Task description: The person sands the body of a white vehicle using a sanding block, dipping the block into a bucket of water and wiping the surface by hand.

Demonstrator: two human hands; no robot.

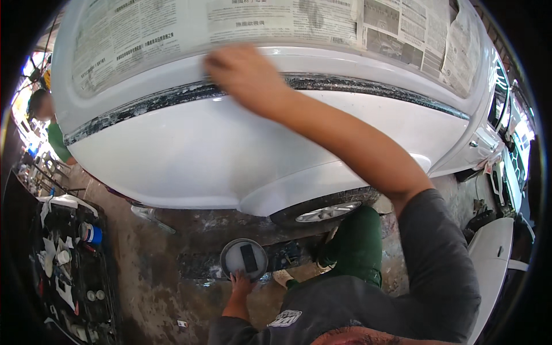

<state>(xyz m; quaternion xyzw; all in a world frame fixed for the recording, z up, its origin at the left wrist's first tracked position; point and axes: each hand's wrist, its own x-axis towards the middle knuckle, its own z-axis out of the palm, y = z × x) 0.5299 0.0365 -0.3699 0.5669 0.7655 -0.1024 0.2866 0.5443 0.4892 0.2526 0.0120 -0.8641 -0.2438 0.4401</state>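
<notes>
My right hand [244,77] is against the white car's side [167,144], just above a dark, scuffed strip [155,100] and below a window covered with newspaper [259,23]. Its fingers are curled and slightly blurred, and whatever is under them is hidden. Lower down, my left hand [241,284] grips the near rim of a round grey bowl [226,265]. Cloudy pale liquid fills the bowl, and a dark rectangular block [249,258] lies in it.
A wheel [325,213] stands under the car, close to my green-trousered leg [356,247]. At left, a black surface [72,224] carries a blue can [95,234], papers and cups. A person in green [56,141] is at far left. A white panel [491,264] stands at right.
</notes>
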